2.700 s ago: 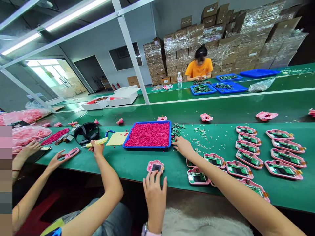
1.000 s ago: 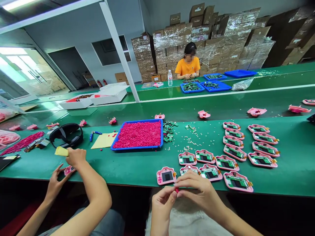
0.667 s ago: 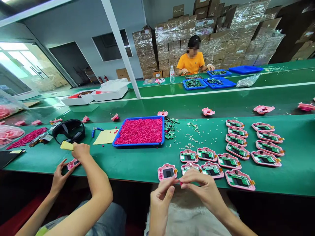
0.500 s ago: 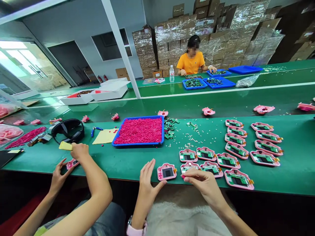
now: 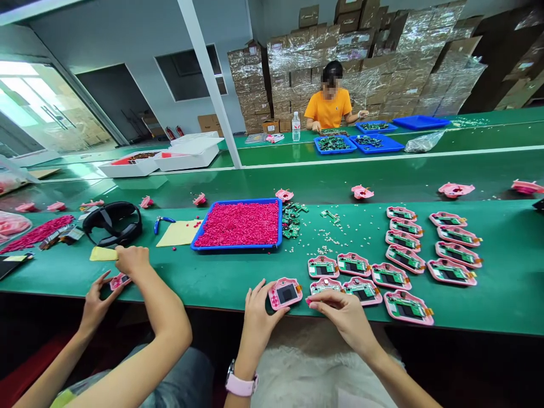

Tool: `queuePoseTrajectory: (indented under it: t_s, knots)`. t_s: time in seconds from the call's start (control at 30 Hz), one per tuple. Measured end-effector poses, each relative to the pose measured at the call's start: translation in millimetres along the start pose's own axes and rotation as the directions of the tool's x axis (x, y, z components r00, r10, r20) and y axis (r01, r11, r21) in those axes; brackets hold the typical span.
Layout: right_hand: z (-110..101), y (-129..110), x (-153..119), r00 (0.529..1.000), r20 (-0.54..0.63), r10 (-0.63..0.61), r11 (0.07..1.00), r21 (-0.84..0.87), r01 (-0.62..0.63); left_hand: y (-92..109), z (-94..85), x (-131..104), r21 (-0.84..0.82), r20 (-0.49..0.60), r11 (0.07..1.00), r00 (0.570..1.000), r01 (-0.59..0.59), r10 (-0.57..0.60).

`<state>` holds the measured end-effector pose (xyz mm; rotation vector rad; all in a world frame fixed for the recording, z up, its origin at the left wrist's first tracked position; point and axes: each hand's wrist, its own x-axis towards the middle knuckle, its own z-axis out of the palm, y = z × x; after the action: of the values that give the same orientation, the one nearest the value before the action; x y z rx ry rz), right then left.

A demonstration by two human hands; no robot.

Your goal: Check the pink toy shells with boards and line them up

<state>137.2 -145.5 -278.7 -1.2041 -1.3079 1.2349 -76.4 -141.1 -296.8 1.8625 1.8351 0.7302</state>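
My left hand (image 5: 260, 317), with a watch on its wrist, grips the left and lower edge of a pink handheld game case (image 5: 285, 294). The case is tilted slightly at the table's front edge, its dark square screen and pink buttons facing up. Just to its right, my right hand (image 5: 351, 317) pinches a small bright pink piece (image 5: 308, 301) between thumb and fingertips. Behind that hand, several pink cases with green circuit boards (image 5: 361, 290) lie board side up, one of them partly hidden by my fingers.
A blue tray (image 5: 238, 248) of small pink pieces stands behind my left hand, with loose circuit boards (image 5: 291, 220) beside it. At left, a co-worker's hands (image 5: 134, 263) hold a pink case and a yellow-handled tool. Pink shells (image 5: 362, 192) sit along the green strip farther back.
My left hand has closed on the pink case and tilted it up on one side. My right hand has moved slightly left, bringing the small pink piece closer to the case.
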Motion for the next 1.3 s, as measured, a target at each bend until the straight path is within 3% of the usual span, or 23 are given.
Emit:
queuePoseTrajectory:
  t_s: [0.13,0.23,0.3,0.47,0.57,0.7,1.3]
  knots:
    - [-0.3,-14.6,-2.6,0.968,0.044,-0.248,0.967,-0.049,0.250,13.9,2.2,-16.7,-0.180,-0.073,0.983,0.997,-0.046,0.034]
    - [-2.4,-32.4,-3.3,0.874,0.079,-0.480,0.869,-0.094,0.485,38.1,-2.2,-31.3,-0.267,-0.089,0.964,0.996,-0.021,-0.003]
    - [-2.9,-44.4,-3.1,0.809,0.092,-0.580,0.795,-0.153,0.587,57.3,-9.7,-38.8,-0.246,-0.108,0.967,0.994,-0.059,0.033]
    - [-2.6,-65.7,-4.5,0.688,0.126,-0.714,0.632,-0.306,0.712,91.3,-30.7,-50.4,-0.128,-0.265,0.949,0.932,-0.290,0.249]
    - [-3.7,-70.9,-8.2,0.646,0.153,-0.748,0.582,-0.317,0.748,96.4,-35.5,-56.0,-0.079,-0.281,0.945,0.916,-0.318,0.285]
    - [-4.5,-73.1,-12.9,0.620,0.155,-0.770,0.547,-0.339,0.765,95.4,-34.4,-61.5,-0.038,-0.285,0.946,0.911,-0.321,0.298]
    - [-2.5,-76.7,-17.4,0.598,0.180,-0.781,0.507,-0.376,0.776,99.3,-35.6,-67.0,0.031,-0.333,0.947,0.890,-0.319,0.311]
